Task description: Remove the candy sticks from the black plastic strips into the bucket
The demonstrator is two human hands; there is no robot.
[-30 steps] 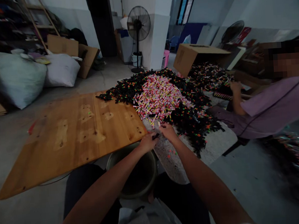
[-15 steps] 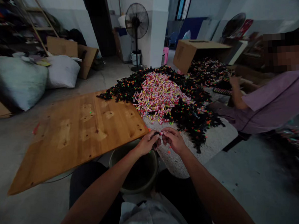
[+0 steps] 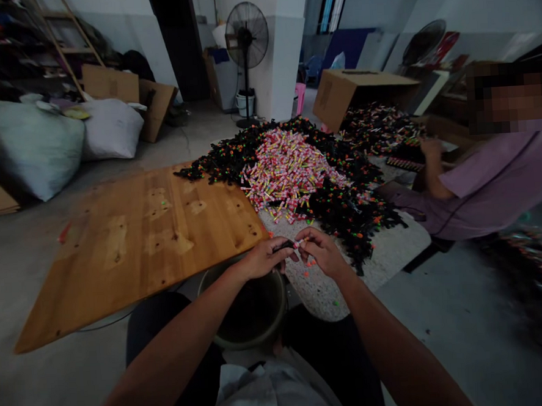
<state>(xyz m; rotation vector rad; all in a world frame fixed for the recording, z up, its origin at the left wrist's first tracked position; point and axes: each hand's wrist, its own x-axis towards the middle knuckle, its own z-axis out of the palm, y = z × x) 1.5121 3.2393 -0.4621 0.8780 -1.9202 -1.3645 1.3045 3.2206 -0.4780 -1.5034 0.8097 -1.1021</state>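
Drawn close together over the counter's (image 3: 393, 250) near left edge, fingers curled well in on both sides. Gripped between thumb and fingers of the left hand (image 3: 266, 256), a slim black piece (image 3: 283, 246), partly covered by the thumb. Pinched at the fingertips of the right hand (image 3: 322, 250), a small pink-and-white tube (image 3: 300, 243), half hidden. Very near each other or touching; too small to tell which.

Just below the right fingers, loose orange bits (image 3: 308, 265) on bare counter. Farther back, a heap of pink-and-yellow tubes (image 3: 292, 171), ringed by a pile of black pieces (image 3: 350, 222) dotted orange and green, reaching onto the far right corner of the wooden board (image 3: 135, 236); countless single pieces buried or overlapped.

Under the left wrist, a tub (image 3: 256, 343), rim interrupted by the forearm, inside too dark to read. By the counter's right edge, a seated co-worker (image 3: 494, 177), cut off by the frame, handwork too dim to make out.
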